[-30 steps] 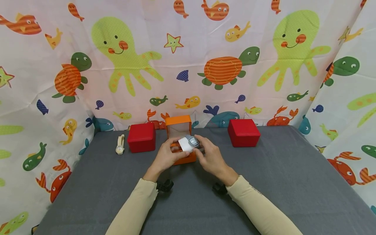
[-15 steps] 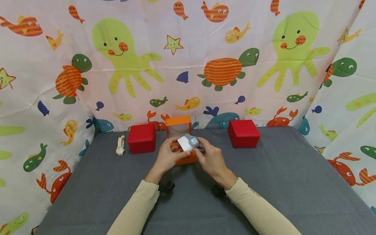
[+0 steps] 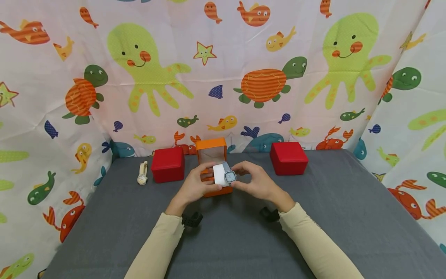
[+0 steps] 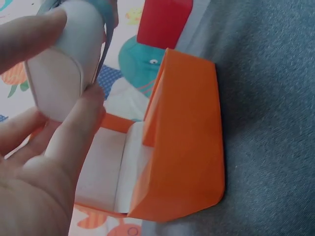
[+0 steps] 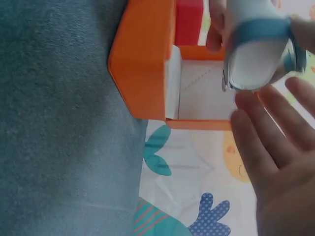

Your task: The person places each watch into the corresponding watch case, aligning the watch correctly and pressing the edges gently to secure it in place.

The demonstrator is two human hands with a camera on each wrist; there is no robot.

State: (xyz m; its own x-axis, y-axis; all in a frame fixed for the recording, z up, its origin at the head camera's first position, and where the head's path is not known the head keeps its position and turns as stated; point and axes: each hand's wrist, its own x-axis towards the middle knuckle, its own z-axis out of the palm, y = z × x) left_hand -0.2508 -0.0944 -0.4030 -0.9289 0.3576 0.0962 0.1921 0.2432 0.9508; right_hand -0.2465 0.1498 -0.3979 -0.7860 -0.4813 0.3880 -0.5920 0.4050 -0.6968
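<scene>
- Sea creatures cover the cloth (image 3: 223,35) behind my grey table (image 3: 223,240); I see a left red box (image 3: 168,166), a right red box (image 3: 289,159) and a cream watch (image 3: 143,173) lying flat near the left one.
- Between the red boxes stands the orange box (image 3: 211,143), lid up; just above its base I have the white cushion (image 3: 219,175), with the blue-grey watch (image 3: 230,176) on its right end.
- My left hand (image 3: 193,185) pinches the cushion, thumb against fingers.
- My right hand (image 3: 259,183) has its fingers spread, fairly straight; the thumb touches the watch's edge.
- I judge the step as settling the strap (image 5: 261,30) on the cushion; I can't tell whether its buckle is fastened.
- Next, I'd say, calls for a steady left pinch and light right-hand guidance, without squashing the cushion.
</scene>
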